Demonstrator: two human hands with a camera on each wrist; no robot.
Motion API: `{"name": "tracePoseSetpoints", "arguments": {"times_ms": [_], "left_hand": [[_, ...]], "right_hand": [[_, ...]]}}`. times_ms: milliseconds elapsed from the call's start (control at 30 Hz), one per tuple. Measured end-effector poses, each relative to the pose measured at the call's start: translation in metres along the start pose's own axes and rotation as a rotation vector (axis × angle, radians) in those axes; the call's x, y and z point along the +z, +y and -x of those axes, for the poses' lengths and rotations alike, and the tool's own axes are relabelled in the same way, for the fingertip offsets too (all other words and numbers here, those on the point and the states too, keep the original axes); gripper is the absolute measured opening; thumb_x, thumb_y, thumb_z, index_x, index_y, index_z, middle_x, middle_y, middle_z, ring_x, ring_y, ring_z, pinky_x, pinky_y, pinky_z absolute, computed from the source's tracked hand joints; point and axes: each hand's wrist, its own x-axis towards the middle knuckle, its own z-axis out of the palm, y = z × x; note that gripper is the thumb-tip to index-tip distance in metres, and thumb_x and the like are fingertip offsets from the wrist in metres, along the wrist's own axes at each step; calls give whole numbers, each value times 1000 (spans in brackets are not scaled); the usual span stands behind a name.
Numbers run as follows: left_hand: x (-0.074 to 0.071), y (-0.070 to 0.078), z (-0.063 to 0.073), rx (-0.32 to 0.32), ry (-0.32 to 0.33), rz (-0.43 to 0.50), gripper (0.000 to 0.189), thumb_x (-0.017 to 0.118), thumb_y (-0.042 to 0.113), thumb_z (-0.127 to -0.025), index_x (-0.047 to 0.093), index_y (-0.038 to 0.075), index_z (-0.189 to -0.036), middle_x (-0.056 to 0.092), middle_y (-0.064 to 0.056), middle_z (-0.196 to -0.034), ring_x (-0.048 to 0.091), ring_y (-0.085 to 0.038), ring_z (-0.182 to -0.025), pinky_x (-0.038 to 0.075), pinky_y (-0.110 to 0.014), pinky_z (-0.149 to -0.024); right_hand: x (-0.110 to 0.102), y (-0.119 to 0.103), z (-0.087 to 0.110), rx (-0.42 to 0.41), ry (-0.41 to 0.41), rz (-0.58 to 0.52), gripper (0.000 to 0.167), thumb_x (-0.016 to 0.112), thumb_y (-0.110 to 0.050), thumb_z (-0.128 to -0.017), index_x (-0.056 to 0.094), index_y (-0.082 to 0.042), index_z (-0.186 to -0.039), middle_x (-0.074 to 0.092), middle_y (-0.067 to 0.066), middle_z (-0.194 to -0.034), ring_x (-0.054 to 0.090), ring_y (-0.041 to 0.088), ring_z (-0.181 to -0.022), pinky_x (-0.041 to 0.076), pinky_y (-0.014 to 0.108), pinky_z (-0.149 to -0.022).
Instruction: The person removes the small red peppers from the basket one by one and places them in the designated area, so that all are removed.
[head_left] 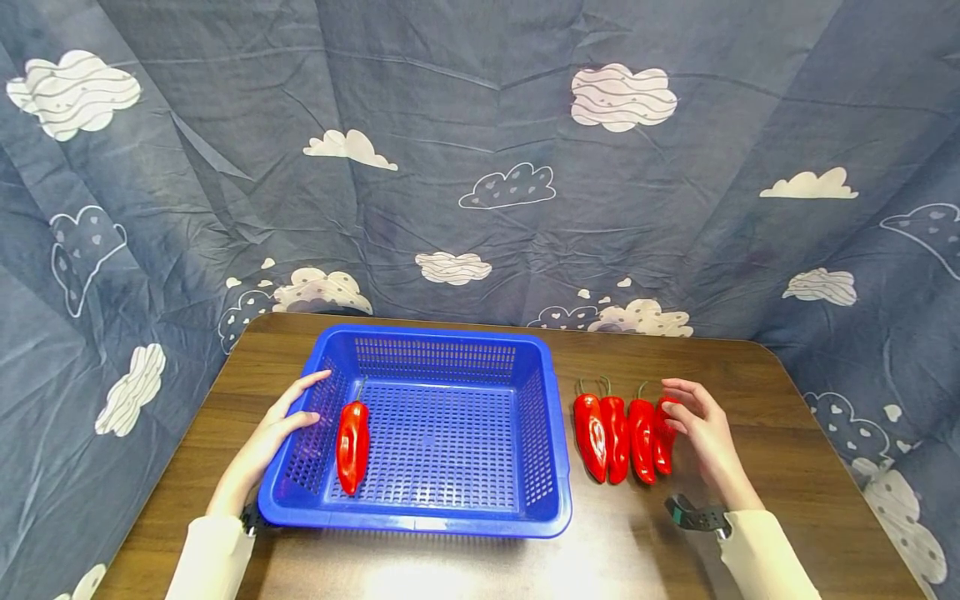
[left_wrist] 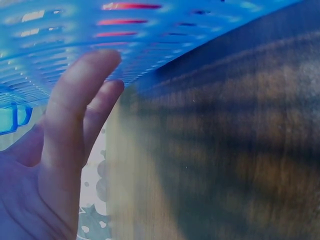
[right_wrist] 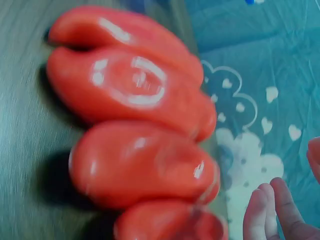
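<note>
A blue plastic basket (head_left: 412, 523) with slotted walls stands on the left part of the table. My left hand (head_left: 273, 429) grips its left rim, and in the left wrist view fingers (left_wrist: 65, 115) lie against the outer wall. Inside the basket, near that wall, lies one long red pepper (head_left: 352, 450), stem towards the back. Several more red peppers (head_left: 641, 442) lie side by side to the right of the basket. Beside the rightmost pepper (head_left: 663, 450), my right hand (head_left: 705, 429) hovers with relaxed, slightly bent fingers, partly covering it. The right wrist view shows the fingers apart from the peppers.
The wooden table (head_left: 480, 571) reaches back to a dark grey cloth (head_left: 420, 208) printed with white clouds, which hangs behind and at both sides. A black band (head_left: 697, 515) sits at the right wrist.
</note>
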Motion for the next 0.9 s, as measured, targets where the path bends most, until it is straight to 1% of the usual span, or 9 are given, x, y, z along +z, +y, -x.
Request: {"name": "tracePoseSetpoints", "arguments": {"times_ms": [133,233,267,367,467,500,633,767,900], "left_hand": [[0,1,0,-8,1,3,57,45,5,-95,30,14,-149,28,-21,-146,49,-24,-113,51,-37,-81],[0,2,1,-19,-3,16,57,45,5,-95,29,15,-149,27,-22,-146,49,-29,-113,51,-40,-79],[0,2,1,-27,-1,21,58,45,5,-95,29,16,-149,28,-21,-146,49,-30,-113,52,-41,-78],[0,2,2,-31,-1,17,58,44,4,-95,29,15,-149,26,-21,-147,47,-30,-114,51,-41,-79],[0,2,2,-40,2,23,58,44,5,-95,29,16,-149,25,-20,-148,46,-32,-115,51,-42,-79],[0,2,2,-42,1,25,58,44,5,-95,29,17,-149,25,-20,-148,46,-33,-115,51,-42,-79],[1,2,2,-49,-5,42,57,44,5,-96,29,17,-150,25,-21,-148,47,-35,-114,51,-44,-79],[0,2,2,-42,-7,39,57,44,5,-96,29,17,-150,26,-22,-147,47,-33,-115,51,-43,-79],[0,1,2,-34,-5,34,58,44,4,-95,29,17,-149,27,-21,-146,48,-30,-114,51,-42,-79]], "right_hand": [[10,-7,0,-18,-29,-1,28,53,2,-94,53,2,-122,61,-14,-103,58,2,-91,50,20,-73],[18,-12,-1,-35,-62,6,29,52,-1,-94,52,3,-123,61,-13,-104,58,3,-93,50,20,-74],[19,-10,-2,-58,-86,-27,30,51,1,-94,53,2,-123,62,-11,-106,59,4,-93,50,20,-74],[27,-15,-4,-78,-116,-17,30,49,2,-93,53,2,-122,62,-11,-106,59,4,-92,51,21,-74],[35,-20,-4,-86,-142,-24,31,48,4,-92,51,6,-123,62,-11,-106,60,6,-90,51,21,-74],[40,-26,-2,-70,-136,14,30,48,3,-93,49,7,-123,61,-14,-105,60,5,-90,51,22,-75],[53,-36,-1,-45,-168,7,32,47,2,-96,44,12,-125,62,-12,-106,61,7,-90,51,24,-77],[64,-43,-1,-34,-206,-2,35,47,1,-96,42,13,-128,63,-10,-105,62,8,-91,51,26,-79],[74,-47,-2,-35,-246,-12,35,48,0,-96,43,12,-128,64,-6,-104,62,11,-91,52,28,-80]]}}
